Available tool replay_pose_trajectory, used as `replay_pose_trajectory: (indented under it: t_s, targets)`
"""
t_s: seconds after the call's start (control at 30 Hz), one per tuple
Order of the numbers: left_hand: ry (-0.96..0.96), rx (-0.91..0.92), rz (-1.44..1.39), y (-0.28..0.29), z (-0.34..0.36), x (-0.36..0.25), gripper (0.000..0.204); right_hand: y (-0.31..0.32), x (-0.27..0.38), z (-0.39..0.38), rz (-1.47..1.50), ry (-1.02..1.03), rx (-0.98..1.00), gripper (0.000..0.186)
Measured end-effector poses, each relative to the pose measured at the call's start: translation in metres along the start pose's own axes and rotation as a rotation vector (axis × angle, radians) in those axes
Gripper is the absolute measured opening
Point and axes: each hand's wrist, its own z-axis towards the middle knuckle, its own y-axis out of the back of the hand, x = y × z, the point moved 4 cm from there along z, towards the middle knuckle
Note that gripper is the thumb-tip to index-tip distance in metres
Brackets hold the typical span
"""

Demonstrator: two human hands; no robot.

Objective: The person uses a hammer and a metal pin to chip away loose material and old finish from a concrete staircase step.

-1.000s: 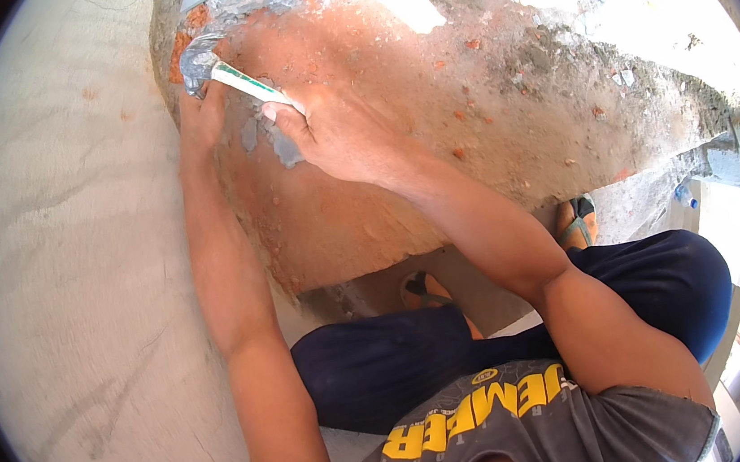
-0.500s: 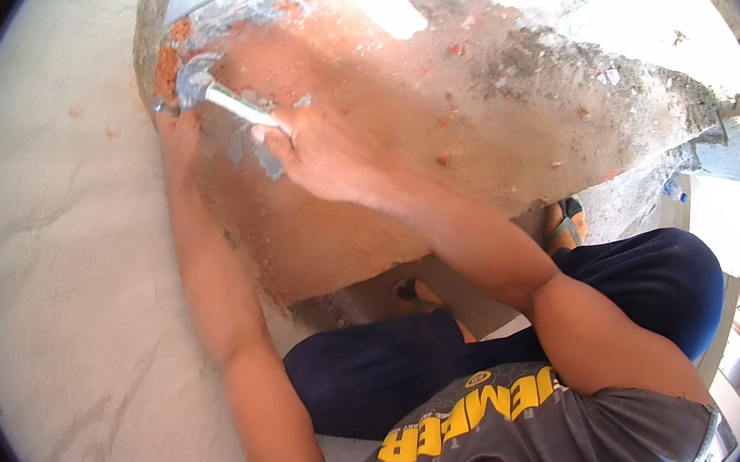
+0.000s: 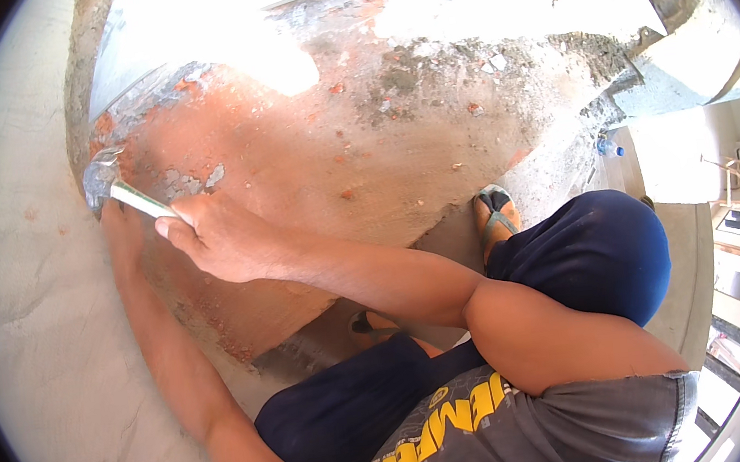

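Your right grip (image 3: 219,238) wraps the hammer (image 3: 121,191), likely stiff and head-heavy, best held by its handle (image 3: 145,203); what your left grip (image 3: 123,232) holds, I cannot tell.

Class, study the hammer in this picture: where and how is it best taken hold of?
Probably by the lower-right end of its slim, pale handle, coming from the right, as the right hand does. The handle slants down and right, away from the hammer head, which appears beside the wall and left hand, leaving little room there.
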Motion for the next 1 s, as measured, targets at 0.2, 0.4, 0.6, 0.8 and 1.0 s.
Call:
replay_pose_trajectory:
  t_s: [0.2,0.4,0.6,0.8,1.0]
  targets:
    - [0.053,0.019,-0.031,0.027,-0.001,-0.03,0.03,0.007,0.003,-0.002,0.003,0.101,-0.057,0.038]
    - [-0.016,0.019,-0.215,0.038,-0.016,-0.067,0.032,0.021,0.0,0.002,0.021,0.017,-0.002,0.04]
    - [0.009,0.048,-0.356,0.05,-0.018,-0.054,0.012,0.026,-0.001,0.008,-0.04,0.068,-0.115,0.042]
    - [0.051,0.032,-0.287,0.053,-0.021,-0.06,0.013,0.027,0.01,0.009,-0.062,0.024,-0.074,0.045]
    - [0.013,0.001,-0.267,0.051,-0.026,-0.07,0.013,0.024,0.01,0.007,-0.071,0.065,-0.058,0.044]
